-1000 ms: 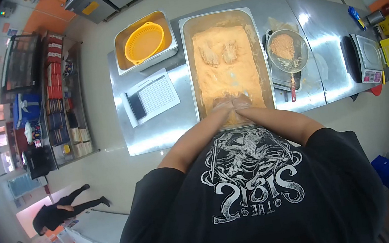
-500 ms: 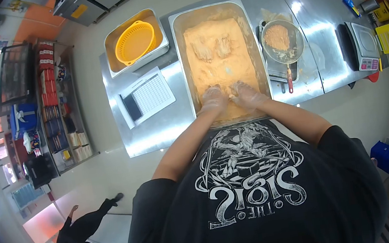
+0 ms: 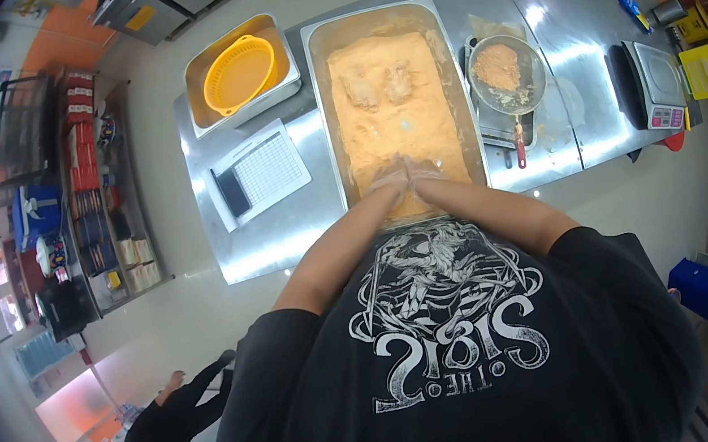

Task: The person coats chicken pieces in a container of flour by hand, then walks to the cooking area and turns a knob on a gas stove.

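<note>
A deep metal tray (image 3: 322,108) holds orange breading flour (image 3: 402,128). Two lumpy coated pieces, which look like chicken, lie in its far half: a left piece (image 3: 360,90) and a right piece (image 3: 399,82). At the near end, my left hand (image 3: 388,176) and my right hand (image 3: 425,171) wear clear gloves and are brought together at the flour. Their fingers are closed toward each other, low against the flour. Whatever may be between them is hidden.
Left of the tray stand a metal bin (image 3: 291,85) with a yellow basket (image 3: 238,74) and a white slicer board (image 3: 262,180). To the right are a strainer pan (image 3: 508,77) of crumbs and a scale (image 3: 658,79). Another person (image 3: 166,428) is at lower left.
My hands have moved inward from apart to touching each other. The coated pieces look more covered with flour. The person at lower left has shifted, and the view has moved slightly.
</note>
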The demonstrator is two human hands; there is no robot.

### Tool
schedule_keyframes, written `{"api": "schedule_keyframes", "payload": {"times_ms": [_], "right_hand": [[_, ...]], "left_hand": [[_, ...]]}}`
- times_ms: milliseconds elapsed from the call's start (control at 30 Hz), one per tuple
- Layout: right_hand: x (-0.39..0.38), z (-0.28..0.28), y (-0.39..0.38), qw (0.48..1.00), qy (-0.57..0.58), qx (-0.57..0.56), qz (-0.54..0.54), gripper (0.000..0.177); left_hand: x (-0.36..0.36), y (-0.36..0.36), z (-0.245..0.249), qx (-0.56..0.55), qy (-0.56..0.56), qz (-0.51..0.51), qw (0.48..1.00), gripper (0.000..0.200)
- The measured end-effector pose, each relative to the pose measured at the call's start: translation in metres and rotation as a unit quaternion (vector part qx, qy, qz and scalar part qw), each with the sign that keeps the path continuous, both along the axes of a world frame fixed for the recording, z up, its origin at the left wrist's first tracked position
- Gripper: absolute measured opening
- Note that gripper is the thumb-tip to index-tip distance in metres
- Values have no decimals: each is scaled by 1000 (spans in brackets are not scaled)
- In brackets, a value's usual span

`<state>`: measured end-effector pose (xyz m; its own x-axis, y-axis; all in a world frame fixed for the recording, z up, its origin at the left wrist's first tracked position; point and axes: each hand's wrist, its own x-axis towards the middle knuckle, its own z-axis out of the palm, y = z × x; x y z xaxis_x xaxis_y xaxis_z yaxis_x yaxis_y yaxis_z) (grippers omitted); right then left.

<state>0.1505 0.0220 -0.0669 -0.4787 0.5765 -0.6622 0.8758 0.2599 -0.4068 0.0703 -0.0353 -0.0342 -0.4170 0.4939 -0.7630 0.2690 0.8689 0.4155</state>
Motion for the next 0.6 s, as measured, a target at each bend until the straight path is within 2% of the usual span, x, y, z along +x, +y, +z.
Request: {"api": "schedule_keyframes", "payload": {"times_ms": [100,200,233,333,367,433,500,533,600], "right_hand": [[-4,-11,-1,982,14,-68,-173,59],[0,-3,12,965,4,-105,-239,60],[1,-2,22,976,19,-95,-194,60],[14,9,37,997,26,-49,-49,58],[17,18,40,1000,10,-19,11,55],[20,39,52,995,-8,26,99,52],[20,48,70,987,-16,50,153,52],[13,42,80,991,-2,61,118,52],[-1,27,99,995,27,82,46,52]], "left_hand": [[2,2,3,-8,-27,93,995,65],[4,2,18,-4,-39,151,988,67],[3,4,24,1,-40,165,985,67],[-3,9,28,-36,-13,63,997,65],[-7,6,29,-12,7,-41,999,64],[-20,2,37,40,50,-242,968,61],[-35,6,58,-15,76,-188,979,61],[-41,12,65,-42,90,-162,982,61],[-48,17,42,16,153,-117,981,59]]}}
